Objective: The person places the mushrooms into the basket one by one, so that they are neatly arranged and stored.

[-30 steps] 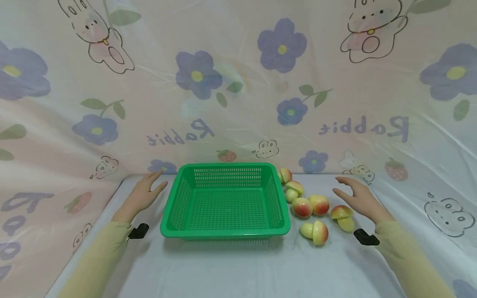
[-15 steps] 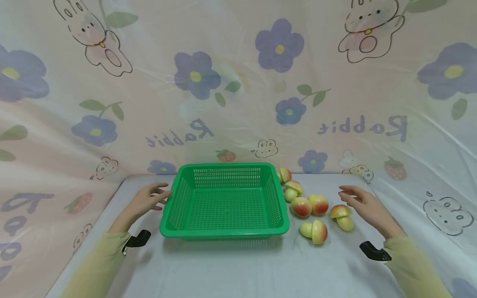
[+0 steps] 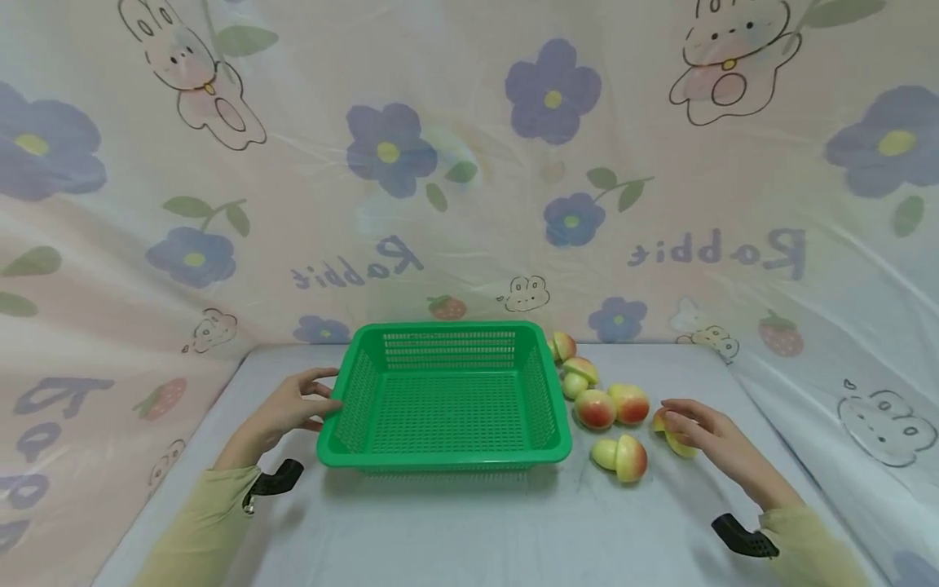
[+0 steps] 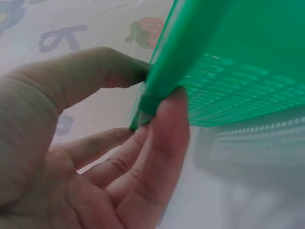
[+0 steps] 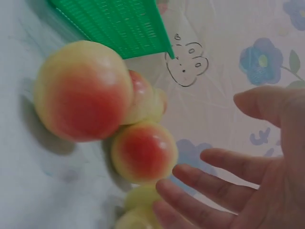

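Basket (image 3: 447, 416) (just one), left grip (image 3: 284, 409) pinching its rim (image 4: 167, 62), six toy mushrooms (image 3: 595, 410), right grip (image 3: 715, 440) spread near one

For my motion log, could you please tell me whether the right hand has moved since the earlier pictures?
Yes: in the head view, the right hand has moved down the picture relative to the basket, now partly covering the rightmost mushroom.

Creased pale cloth (image 3: 484, 236) hangs behind and to both sides of the whitish worktop (image 3: 440, 530). Print: purple flowers (image 3: 553, 73), strawberries (image 3: 447, 308), outlined rabbits (image 3: 198, 102), mirror-reversed "Rabbit" lettering (image 3: 787, 248). Light soft, diffuse.
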A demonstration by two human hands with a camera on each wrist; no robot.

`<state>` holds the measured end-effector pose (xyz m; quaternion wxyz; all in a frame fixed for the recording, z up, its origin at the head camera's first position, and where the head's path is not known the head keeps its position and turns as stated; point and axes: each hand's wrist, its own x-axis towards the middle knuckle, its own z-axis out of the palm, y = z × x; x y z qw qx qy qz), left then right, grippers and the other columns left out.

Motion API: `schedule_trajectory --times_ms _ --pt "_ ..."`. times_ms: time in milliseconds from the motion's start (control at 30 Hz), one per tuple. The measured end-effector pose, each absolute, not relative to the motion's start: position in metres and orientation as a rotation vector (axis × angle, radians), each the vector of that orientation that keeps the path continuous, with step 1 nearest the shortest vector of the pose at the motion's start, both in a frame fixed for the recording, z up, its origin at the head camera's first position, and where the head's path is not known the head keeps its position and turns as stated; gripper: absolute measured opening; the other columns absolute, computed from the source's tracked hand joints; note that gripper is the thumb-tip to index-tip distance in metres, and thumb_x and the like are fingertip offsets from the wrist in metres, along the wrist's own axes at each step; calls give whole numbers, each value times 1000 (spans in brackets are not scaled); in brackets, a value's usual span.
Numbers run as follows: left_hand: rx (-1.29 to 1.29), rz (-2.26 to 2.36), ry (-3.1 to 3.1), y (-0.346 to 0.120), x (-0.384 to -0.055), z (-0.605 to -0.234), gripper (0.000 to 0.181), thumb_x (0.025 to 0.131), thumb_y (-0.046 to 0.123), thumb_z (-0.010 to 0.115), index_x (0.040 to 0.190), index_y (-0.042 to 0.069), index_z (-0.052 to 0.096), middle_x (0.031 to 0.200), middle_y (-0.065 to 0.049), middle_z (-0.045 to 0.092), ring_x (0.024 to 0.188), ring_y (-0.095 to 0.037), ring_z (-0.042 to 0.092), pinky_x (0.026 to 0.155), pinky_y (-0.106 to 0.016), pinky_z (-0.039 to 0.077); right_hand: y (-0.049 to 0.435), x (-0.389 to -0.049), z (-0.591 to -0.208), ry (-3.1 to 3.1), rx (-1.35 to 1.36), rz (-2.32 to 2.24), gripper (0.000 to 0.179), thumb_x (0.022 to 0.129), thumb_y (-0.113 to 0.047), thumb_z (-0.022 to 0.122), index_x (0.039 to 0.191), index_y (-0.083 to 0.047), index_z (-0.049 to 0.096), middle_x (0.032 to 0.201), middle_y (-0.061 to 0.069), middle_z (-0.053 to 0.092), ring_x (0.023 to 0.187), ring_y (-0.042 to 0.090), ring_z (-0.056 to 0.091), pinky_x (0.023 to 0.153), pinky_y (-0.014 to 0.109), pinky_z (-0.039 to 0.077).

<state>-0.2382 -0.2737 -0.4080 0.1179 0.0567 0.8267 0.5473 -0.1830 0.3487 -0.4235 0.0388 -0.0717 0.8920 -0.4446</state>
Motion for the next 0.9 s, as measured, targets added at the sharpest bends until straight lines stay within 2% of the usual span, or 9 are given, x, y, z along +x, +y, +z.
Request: schedule_trajectory --times_ms 167,300,467,700,900 --pt "187 1618 2420 -272 -241 -412 74 88 15 71 149 4 31 110 -20 52 83 -27 65 70 -41 56 345 -179 -433 2686 -220 -1416 53 104 -34 41 139 6 40 134 26 48 110 10 56 84 25 50" --pt "188 1618 2434 -271 -242 -413 73 88 14 71 149 4 31 110 -20 52 84 -27 65 72 -41 56 343 -176 -437 2640 -217 -1466 53 104 -32 41 138 8 39 134 28 46 110 15 58 86 32 51" --pt "166 1647 2406 -271 -242 -415 74 87 12 71 149 4 31 109 -20 51 85 -27 65 73 -42 56 341 -173 -438 2598 -150 -1485 56 103 -33 43 140 9 37 136 29 44 110 17 57 87 33 51" --pt "184 1680 2343 -274 -243 -417 77 88 15 71 151 5 28 111 -21 50 87 -26 65 74 -42 56 339 -171 -445 2513 -97 -1511 58 102 -34 45 140 10 36 134 27 46 110 26 56 86 33 51" --pt "188 1665 2340 -275 -243 -417 77 88 17 71 151 7 28 113 -21 49 87 -25 65 73 -41 56 332 -171 -451 2434 -95 -1557 59 103 -34 44 141 9 34 134 27 45 112 30 55 87 37 51"
